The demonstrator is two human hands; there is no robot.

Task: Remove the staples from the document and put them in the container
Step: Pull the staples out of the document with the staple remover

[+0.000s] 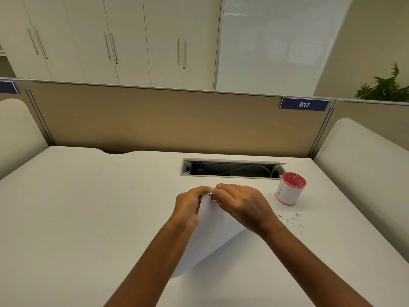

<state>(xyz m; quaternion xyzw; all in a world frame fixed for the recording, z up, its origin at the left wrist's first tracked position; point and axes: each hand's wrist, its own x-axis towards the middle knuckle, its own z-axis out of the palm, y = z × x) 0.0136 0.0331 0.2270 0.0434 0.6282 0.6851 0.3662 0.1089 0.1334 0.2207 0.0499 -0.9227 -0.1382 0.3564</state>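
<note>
A: Paper point(212, 227), where?
B: Centre frame, on desk point(88, 207); corner pinched in left hand point(188, 209), right hand point(240, 207) curled round metal tool point(213, 197).
A: Handling?
B: Light, floppy, tearable; best held close to that corner.

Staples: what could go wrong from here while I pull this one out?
1. The paper corner, pinched by the left hand against the remover in the right hand, may tear.
2. Loose staples lie on the desk near the container, not in it; they could scatter or get missed.
</note>
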